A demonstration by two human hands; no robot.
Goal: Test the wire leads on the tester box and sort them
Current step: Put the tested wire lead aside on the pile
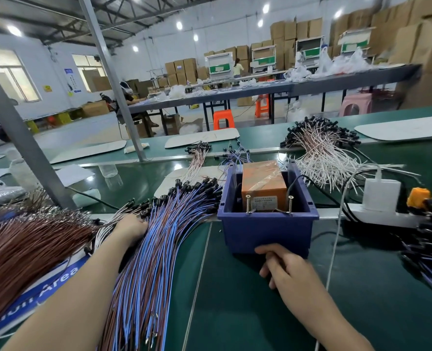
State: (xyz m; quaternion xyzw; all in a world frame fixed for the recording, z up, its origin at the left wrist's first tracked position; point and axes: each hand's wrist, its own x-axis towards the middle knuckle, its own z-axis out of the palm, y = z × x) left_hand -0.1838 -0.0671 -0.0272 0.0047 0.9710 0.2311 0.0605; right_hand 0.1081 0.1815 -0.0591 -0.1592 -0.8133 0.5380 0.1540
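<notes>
My left hand point(131, 228) sinks into the fanned blue-and-brown wire leads point(164, 236) on the green table point(235, 300), fingers buried so I can't tell the grip, while my right hand point(283, 267) rests loosely curled, empty, against the blue plastic bin point(265, 229) cradling the orange tester box point(263, 183), probably steadying it.

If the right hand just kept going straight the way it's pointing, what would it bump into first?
The front wall of the blue bin. The right hand points at it from close by, its thumb seemingly touching the wall, though depth is hard to judge.
</notes>
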